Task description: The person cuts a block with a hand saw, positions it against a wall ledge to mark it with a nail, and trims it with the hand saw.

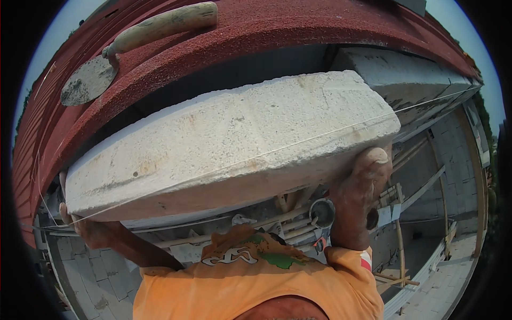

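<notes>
A long pale aerated concrete block (229, 133) spans the middle of the view, tilted with its right end farther away. Wrapped round its left end are the fingers of my left hand (85, 226). My right hand (368, 165) grips the near lower side close to the right end, with the thumb showing and the other fingers hidden. A thin white string (432, 100) runs across the block's near side and on to the right. Just beyond its right end sits another concrete block (397, 69), with grey mortar smears on its side.
A trowel (165, 26) with a wooden handle and mortar-coated blade lies on the red roof sheet (298, 24) at the far side. Far below me are a dark bucket (322, 213), bamboo poles (401, 250) and block walls (453, 165). The drop is deep.
</notes>
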`<state>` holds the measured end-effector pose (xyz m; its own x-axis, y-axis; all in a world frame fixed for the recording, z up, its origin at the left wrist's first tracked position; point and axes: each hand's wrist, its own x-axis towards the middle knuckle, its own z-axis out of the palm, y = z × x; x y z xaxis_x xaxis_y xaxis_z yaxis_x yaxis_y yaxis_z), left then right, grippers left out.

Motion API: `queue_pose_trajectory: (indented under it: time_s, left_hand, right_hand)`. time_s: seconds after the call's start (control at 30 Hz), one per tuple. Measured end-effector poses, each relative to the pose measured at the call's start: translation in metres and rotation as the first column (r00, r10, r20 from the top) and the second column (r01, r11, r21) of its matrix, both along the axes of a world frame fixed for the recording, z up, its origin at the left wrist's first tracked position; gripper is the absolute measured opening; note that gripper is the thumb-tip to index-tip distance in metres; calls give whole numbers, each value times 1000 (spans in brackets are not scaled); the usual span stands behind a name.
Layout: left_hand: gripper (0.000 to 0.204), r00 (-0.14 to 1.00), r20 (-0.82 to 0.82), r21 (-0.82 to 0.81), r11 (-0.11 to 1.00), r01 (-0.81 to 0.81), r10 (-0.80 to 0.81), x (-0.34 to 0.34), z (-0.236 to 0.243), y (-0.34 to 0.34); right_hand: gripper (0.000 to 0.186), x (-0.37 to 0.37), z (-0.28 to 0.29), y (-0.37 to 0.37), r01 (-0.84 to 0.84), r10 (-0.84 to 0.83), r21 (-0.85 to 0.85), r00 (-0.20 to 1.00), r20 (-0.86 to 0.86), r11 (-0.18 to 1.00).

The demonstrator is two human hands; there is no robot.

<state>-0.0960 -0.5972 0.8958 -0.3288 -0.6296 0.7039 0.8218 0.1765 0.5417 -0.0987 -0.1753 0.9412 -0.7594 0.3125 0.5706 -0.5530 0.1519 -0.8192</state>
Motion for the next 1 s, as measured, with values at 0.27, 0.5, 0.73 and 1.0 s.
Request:
queue_pose_trajectory:
  time_s: [0.27,0.5,0.73,1.0]
  left_hand:
    - [36,927,-185,94,933,348,-327,1,5,-17]
    - [40,1000,-5,-185,983,-3,2,-12,16,14]
    - [75,970,148,-349,928,-132,194,1,19,19]
    - [95,713,541,-375,887,-271,447,13,-8,-27]
  right_hand:
    - [67,-32,31,-14,30,-1,221,992,-130,975]
    - [60,-56,14,-5,119,-81,220,981,-174,968]
    - [58,-76,-2,-9,263,-131,227,873,-470,938]
    - [48,-78,-5,-11,324,-205,149,830,-518,934]
